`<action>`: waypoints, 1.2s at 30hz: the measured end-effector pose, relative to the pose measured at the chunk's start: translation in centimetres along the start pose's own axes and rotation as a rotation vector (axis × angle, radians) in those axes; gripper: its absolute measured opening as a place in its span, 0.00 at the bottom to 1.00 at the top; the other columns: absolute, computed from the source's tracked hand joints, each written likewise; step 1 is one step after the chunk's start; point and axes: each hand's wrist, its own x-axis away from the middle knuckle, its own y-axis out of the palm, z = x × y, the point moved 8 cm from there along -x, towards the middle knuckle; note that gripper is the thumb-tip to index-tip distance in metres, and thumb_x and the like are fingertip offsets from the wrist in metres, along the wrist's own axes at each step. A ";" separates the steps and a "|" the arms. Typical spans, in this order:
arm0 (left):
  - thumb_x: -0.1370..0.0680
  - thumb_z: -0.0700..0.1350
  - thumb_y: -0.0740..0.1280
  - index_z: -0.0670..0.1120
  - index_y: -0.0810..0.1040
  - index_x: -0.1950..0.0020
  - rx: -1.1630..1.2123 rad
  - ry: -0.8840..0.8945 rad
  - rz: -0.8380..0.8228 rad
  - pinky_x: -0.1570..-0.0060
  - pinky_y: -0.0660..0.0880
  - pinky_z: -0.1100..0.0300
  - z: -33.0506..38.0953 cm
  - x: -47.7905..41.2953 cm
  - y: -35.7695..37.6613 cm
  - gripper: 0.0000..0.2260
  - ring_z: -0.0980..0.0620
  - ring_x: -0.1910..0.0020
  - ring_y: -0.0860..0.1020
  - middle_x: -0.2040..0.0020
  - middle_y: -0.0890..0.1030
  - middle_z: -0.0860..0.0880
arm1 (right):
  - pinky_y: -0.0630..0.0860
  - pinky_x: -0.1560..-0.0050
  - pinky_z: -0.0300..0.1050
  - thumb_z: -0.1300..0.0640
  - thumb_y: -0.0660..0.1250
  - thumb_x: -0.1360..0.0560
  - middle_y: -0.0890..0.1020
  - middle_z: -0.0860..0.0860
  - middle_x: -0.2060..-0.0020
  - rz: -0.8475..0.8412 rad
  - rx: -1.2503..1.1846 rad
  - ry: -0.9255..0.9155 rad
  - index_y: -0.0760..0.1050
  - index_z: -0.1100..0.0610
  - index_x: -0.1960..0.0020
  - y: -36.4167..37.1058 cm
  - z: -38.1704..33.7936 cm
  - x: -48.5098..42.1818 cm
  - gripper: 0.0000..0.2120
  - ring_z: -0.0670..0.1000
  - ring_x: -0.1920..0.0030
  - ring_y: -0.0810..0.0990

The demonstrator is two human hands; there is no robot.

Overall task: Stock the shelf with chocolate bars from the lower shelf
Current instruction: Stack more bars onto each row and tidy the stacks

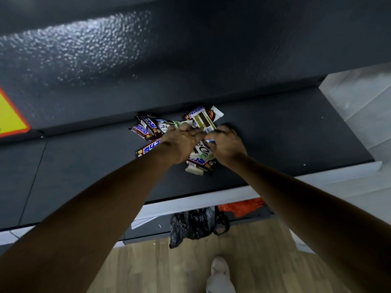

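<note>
Dark pebbled back wall high behind the pile of chocolate bars. Under the pile, a dark flat shelf. Well below the pile, wood floor. Far left of the pile, a yellow sign edged in red. Below the pile, past the shelf's front lip, a crumpled black plastic bag; lower right of the pile, an orange bag. Left hand palm down on top of the pile, fingers stretched toward the near end of a pale-wrapped bar at the pile's far right; pinching or only touching, impossible to tell. Right hand at the pile's right side, fingers curled, pinching that bar's near end. Snickers bars at the pile's left edge.
</note>
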 end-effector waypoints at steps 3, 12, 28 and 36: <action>0.25 0.37 0.64 0.55 0.51 0.24 -0.122 0.003 -0.017 0.37 0.65 0.46 0.1 0.0 -0.2 0.35 0.45 0.30 0.59 0.24 0.57 0.53 | 0.71 0.41 0.51 0.55 0.63 0.24 0.71 0.56 0.41 0.038 0.010 0.028 0.74 0.51 0.39 -0.1 0.1 0.3 0.14 0.58 0.40 0.70; 0.23 0.46 0.65 0.51 0.68 0.31 -0.150 0.019 -0.090 0.33 0.63 0.49 -1.4 0.9 0.6 0.20 0.45 0.30 0.63 0.29 0.67 0.49 | 0.71 0.42 0.53 0.60 0.69 0.30 0.72 0.61 0.41 0.017 0.101 0.136 0.63 0.61 0.37 -0.3 0.5 1.0 0.25 0.61 0.40 0.71; 0.22 0.56 0.59 0.45 0.68 0.37 0.049 -0.122 0.156 0.60 0.66 0.58 -0.3 12.5 0.3 0.19 0.43 0.49 0.78 0.45 0.78 0.44 | 0.67 0.40 0.48 0.68 0.64 0.31 0.69 0.59 0.39 0.178 -0.197 0.009 0.65 0.61 0.32 -3.2 -2.5 9.1 0.28 0.59 0.41 0.70; 0.28 0.50 0.67 0.43 0.75 0.47 0.301 -0.157 0.408 0.60 0.77 0.50 -0.9 20.8 -1.8 0.14 0.40 0.56 0.79 0.51 0.80 0.43 | 0.70 0.42 0.41 0.71 0.64 0.31 0.67 0.57 0.37 0.250 -0.247 -0.099 0.66 0.60 0.31 -5.8 -7.0 15.7 0.28 0.56 0.43 0.74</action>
